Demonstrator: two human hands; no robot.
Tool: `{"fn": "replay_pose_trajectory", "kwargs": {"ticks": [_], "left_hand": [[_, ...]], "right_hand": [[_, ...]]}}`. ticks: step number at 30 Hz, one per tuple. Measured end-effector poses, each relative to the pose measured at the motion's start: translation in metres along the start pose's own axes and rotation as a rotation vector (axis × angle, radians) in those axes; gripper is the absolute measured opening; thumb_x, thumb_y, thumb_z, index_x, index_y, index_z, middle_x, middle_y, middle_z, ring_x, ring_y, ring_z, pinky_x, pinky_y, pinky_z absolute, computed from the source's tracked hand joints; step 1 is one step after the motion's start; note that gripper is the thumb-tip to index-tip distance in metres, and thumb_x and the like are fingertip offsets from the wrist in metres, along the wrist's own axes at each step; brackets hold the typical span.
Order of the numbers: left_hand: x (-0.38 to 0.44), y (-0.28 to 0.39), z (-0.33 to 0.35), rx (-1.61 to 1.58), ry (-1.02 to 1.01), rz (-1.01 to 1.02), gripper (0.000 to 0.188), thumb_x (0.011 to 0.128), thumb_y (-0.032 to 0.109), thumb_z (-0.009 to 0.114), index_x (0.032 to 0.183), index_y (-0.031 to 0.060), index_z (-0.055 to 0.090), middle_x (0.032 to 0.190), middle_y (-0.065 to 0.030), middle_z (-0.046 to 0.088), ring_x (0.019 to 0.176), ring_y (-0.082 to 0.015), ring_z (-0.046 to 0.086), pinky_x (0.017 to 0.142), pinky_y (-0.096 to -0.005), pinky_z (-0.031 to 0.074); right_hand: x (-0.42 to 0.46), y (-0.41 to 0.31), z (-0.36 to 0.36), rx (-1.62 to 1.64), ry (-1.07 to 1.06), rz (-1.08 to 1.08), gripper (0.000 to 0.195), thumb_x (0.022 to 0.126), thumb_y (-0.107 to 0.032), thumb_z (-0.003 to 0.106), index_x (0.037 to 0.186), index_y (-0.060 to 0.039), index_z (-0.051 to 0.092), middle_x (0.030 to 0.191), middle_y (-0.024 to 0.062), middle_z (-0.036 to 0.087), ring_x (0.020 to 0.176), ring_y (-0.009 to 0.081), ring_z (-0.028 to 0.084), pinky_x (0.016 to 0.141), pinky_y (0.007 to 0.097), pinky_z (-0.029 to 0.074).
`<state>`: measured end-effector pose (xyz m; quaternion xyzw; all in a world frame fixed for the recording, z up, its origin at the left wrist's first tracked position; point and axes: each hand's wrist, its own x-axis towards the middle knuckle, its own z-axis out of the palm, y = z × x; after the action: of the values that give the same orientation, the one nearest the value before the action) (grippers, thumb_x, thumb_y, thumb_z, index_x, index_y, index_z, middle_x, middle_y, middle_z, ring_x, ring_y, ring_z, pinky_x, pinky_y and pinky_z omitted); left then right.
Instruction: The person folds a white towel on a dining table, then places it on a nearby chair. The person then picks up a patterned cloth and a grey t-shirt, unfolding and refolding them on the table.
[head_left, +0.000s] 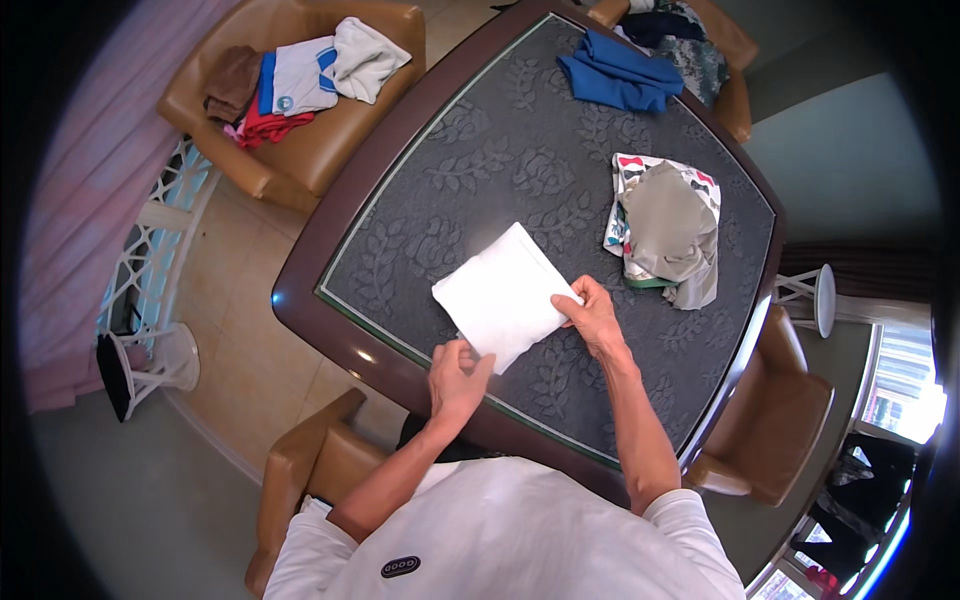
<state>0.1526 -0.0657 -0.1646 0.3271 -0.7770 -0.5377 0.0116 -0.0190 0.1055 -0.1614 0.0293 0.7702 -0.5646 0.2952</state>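
A white folded cloth (506, 296), roughly square, is in front of me over the near part of the dark table. My right hand (592, 311) pinches its right corner, thumb on top and fingers beneath. At the lower-left edge, my left hand (459, 379) has its thumb on the cloth's near corner and its fingers curled at the rim. Farther right on the table lie a crumpled grey-beige cloth (671, 217) and, under it, a white printed cloth (628, 166). A blue cloth (619, 71) is loosely bunched at the far edge.
The table (480, 172) has a dark floral-patterned top and a brown wooden rim. On a tan armchair (330, 150) at upper left lie brown, white-and-blue, red and cream clothes. Another armchair (739, 112) at the far side holds camouflage and dark clothes. More armchairs stand right and lower left.
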Motion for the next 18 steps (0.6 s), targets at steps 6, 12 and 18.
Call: {"fn": "replay_pose_trajectory", "kwargs": {"ticks": [6, 12, 18], "left_hand": [[-0.007, -0.009, 0.009, -0.481, 0.028, -0.173, 0.055, 0.081, 0.017, 0.078, 0.122, -0.0043, 0.048, 0.114, -0.0176, 0.060, 0.092, -0.0221, 0.064, 0.077, -0.0347, 0.053], [-0.010, 0.010, 0.003, -0.737, -0.120, -0.507, 0.059, 0.084, 0.019, 0.076, 0.128, -0.0047, 0.044, 0.110, -0.0159, 0.065, 0.095, -0.0207, 0.065, 0.077, -0.0339, 0.055], [-0.045, 0.006, 0.027, -0.793, -0.274, -0.533, 0.044, 0.081, 0.008, 0.074, 0.120, -0.0038, 0.057, 0.113, -0.0122, 0.065, 0.099, -0.0208, 0.066, 0.088, -0.0336, 0.054]], "right_hand": [[-0.009, 0.011, 0.002, 0.439, -0.089, 0.154, 0.020, 0.084, -0.008, 0.068, 0.098, -0.0050, 0.054, 0.091, 0.0085, 0.064, 0.080, 0.0167, 0.064, 0.070, 0.0323, 0.055], [-0.049, 0.014, -0.005, 0.687, -0.153, 0.242, 0.055, 0.080, -0.004, 0.062, 0.132, 0.0038, 0.046, 0.119, 0.0168, 0.060, 0.107, 0.0261, 0.063, 0.094, 0.0412, 0.054], [-0.091, 0.046, -0.034, 0.581, -0.132, 0.279, 0.063, 0.075, -0.004, 0.061, 0.135, 0.0057, 0.045, 0.122, 0.0166, 0.060, 0.109, 0.0259, 0.062, 0.099, 0.0408, 0.049]]}}
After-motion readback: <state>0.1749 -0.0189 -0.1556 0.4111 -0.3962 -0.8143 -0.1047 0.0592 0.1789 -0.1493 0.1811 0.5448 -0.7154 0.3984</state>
